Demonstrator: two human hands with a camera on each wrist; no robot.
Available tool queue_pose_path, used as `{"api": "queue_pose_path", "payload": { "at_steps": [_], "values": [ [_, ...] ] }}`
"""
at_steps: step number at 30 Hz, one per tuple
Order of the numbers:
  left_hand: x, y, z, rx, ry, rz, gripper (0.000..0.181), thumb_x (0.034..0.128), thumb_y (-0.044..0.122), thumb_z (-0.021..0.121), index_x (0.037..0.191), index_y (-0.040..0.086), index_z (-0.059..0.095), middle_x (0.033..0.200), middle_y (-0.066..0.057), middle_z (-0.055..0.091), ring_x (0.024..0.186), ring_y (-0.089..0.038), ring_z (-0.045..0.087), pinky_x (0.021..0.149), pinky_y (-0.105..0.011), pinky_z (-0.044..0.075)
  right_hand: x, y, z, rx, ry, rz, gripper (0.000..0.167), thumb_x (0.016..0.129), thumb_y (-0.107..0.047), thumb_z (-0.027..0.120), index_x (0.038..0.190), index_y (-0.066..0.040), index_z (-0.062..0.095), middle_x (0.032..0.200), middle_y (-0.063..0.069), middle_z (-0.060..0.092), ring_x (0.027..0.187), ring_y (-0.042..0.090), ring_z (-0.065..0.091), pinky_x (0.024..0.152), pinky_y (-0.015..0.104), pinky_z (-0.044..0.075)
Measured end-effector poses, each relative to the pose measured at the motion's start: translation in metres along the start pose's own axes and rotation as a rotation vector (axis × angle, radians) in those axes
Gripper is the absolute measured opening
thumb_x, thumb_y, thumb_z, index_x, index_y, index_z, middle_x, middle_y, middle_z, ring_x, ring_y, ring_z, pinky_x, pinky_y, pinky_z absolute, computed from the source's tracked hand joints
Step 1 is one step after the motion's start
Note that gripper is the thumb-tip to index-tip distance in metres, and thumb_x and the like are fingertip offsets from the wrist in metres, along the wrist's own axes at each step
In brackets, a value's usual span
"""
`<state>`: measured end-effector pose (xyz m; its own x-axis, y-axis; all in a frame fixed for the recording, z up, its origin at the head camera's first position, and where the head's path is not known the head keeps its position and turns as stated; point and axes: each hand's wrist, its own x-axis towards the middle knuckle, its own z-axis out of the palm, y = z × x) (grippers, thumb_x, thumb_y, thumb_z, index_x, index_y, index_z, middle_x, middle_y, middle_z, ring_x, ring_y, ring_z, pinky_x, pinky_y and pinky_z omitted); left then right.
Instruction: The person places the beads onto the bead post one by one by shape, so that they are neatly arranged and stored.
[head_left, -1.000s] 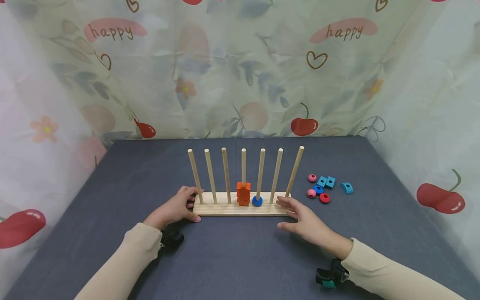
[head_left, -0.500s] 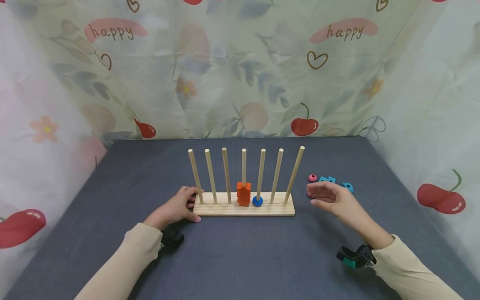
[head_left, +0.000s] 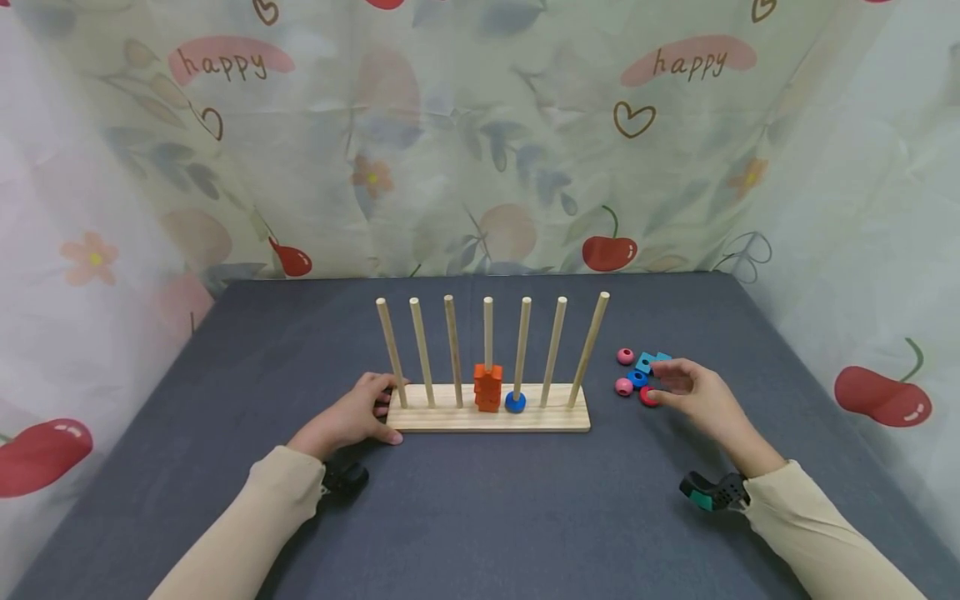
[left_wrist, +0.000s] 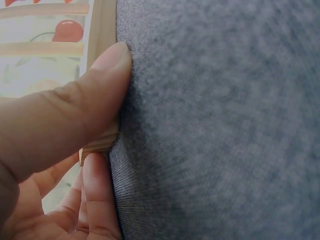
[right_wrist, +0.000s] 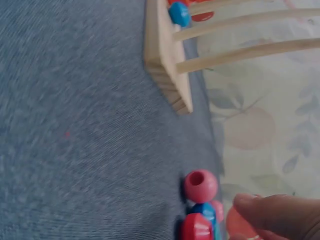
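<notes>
My left hand grips the left end of a wooden peg board, its thumb on the front edge. Several pegs stand along the board. Orange beads are stacked on the middle peg, and a blue bead sits low on the peg to their right. Over the loose beads right of the board hovers my right hand, fingers spread from the thumb and holding nothing. Nearest to it are a red bead and light blue square beads; the hand hides some of these.
Two pink beads and a dark blue bead lie on the dark cloth-covered table beside the right hand. A patterned curtain hangs behind the table's far edge.
My right hand has left the board's right end and moved rightward to the loose beads. My left hand and the board have stayed in place.
</notes>
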<state>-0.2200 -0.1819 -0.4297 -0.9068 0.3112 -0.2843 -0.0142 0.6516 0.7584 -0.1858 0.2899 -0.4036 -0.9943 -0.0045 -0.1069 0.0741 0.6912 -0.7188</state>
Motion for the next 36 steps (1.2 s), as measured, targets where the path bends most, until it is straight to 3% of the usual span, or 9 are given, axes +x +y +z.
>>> {"api": "queue_pose_path", "payload": {
  "at_steps": [14, 24, 29, 36],
  "values": [
    [0.0, 0.001, 0.0, -0.001, -0.003, -0.002, 0.082, 0.0689, 0.003, 0.086, 0.141, 0.009, 0.046, 0.129, -0.018, 0.036, 0.12, -0.034, 0.046, 0.1, -0.049, 0.044, 0.012, 0.016, 0.011, -0.128, -0.033, 0.017, 0.053, 0.088, -0.024, 0.072, 0.13, 0.003, 0.054, 0.125, 0.027, 0.06, 0.116, 0.039, 0.057, 0.096, 0.054, 0.046],
    [-0.002, 0.002, 0.001, -0.011, -0.005, 0.011, 0.083, 0.0692, 0.001, 0.085, 0.142, 0.007, 0.044, 0.133, -0.02, 0.032, 0.124, -0.039, 0.045, 0.098, -0.046, 0.047, 0.012, 0.012, 0.008, -0.114, -0.027, 0.009, 0.05, 0.089, -0.022, 0.071, 0.127, 0.006, 0.055, 0.115, 0.024, 0.063, 0.103, 0.034, 0.062, 0.085, 0.046, 0.052],
    [-0.003, 0.003, 0.0, -0.004, -0.007, 0.011, 0.083, 0.0699, 0.002, 0.085, 0.142, 0.007, 0.044, 0.134, -0.02, 0.032, 0.123, -0.038, 0.045, 0.099, -0.047, 0.046, 0.011, 0.002, -0.003, -0.094, -0.017, 0.012, 0.053, 0.088, -0.027, 0.072, 0.129, 0.002, 0.055, 0.119, 0.023, 0.061, 0.103, 0.032, 0.061, 0.079, 0.039, 0.053],
    [-0.004, 0.002, 0.0, -0.022, -0.012, 0.011, 0.085, 0.0698, 0.002, 0.085, 0.143, 0.007, 0.042, 0.136, -0.02, 0.03, 0.126, -0.039, 0.041, 0.101, -0.046, 0.045, -0.003, -0.031, -0.02, -0.029, 0.021, 0.015, 0.054, 0.088, -0.036, 0.071, 0.131, -0.006, 0.058, 0.13, 0.02, 0.056, 0.109, 0.031, 0.058, 0.079, 0.034, 0.052]
  ]
}}
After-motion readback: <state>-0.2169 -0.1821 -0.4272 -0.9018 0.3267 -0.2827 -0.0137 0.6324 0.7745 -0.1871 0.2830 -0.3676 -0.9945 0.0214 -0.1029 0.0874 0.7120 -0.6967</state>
